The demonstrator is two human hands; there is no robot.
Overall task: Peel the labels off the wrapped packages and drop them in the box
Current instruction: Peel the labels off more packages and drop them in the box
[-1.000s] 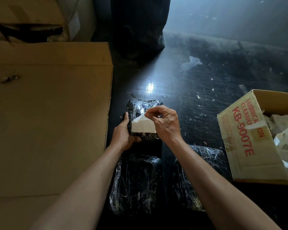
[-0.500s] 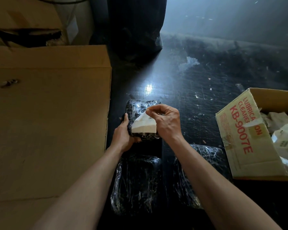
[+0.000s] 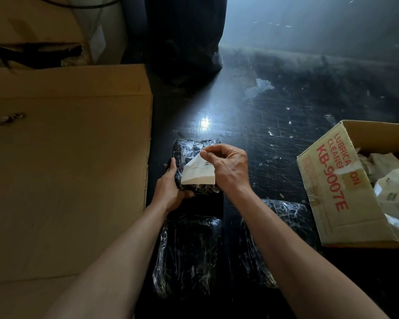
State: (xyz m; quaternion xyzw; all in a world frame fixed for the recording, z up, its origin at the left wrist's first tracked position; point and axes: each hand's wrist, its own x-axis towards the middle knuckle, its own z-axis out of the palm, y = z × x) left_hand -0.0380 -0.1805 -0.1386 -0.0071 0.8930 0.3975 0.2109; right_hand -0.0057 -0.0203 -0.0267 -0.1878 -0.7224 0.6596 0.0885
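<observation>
A small black package [image 3: 189,149] wrapped in shiny clear film lies on the dark floor in the middle. My left hand [image 3: 171,187] grips its left and near edge. My right hand [image 3: 228,166] pinches the far corner of a white label [image 3: 197,173], which is peeled up and folded toward me, its near edge still on the package. Two larger wrapped packages lie nearer me, one [image 3: 189,254] between my forearms, one [image 3: 283,210] partly under my right forearm. An open cardboard box [image 3: 327,187] with red lettering stands at the right, holding crumpled white labels.
A large flat cardboard sheet [image 3: 67,169] covers the floor on the left. A black bag [image 3: 184,38] stands at the back centre, with more cardboard boxes [image 3: 32,26] behind at the far left. A scrap of clear film [image 3: 260,86] lies on the scuffed dark floor.
My right hand has pulled the label's corner further up and toward me, so more of its underside shows. My left hand keeps its hold on the package.
</observation>
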